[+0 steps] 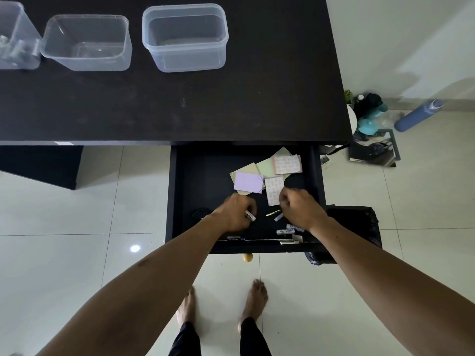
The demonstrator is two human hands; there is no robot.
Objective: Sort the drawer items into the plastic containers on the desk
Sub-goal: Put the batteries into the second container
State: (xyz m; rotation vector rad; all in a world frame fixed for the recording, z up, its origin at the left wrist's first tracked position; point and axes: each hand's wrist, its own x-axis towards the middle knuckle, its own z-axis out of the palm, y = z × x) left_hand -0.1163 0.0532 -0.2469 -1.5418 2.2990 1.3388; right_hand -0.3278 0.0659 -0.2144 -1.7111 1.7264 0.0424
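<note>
The black drawer (pixel 180 191) is pulled out below the dark desk (pixel 180 106). Both hands are inside it. My left hand (pixel 235 213) grips a white marker (pixel 250 216). My right hand (pixel 299 209) is curled around a small grey-tipped pen (pixel 278 217). A yellow-green pen (pixel 273 213) lies between the hands. Sticky-note pads, one purple (pixel 248 182), others green (pixel 266 168) and patterned pink (pixel 286 164), lie at the drawer's back right. More markers (pixel 285 231) lie along the front wall. Three clear plastic containers (pixel 87 42) (pixel 185 37) (pixel 15 37) stand at the desk's back.
A black coil (pixel 199 214) lies in the drawer's left front. A black bin bag (pixel 359 227) stands right of the drawer. Bottles (pixel 419 115) and bags (pixel 370 111) crowd the floor by the wall. My bare feet (pixel 253 301) stand on white tiles below the drawer.
</note>
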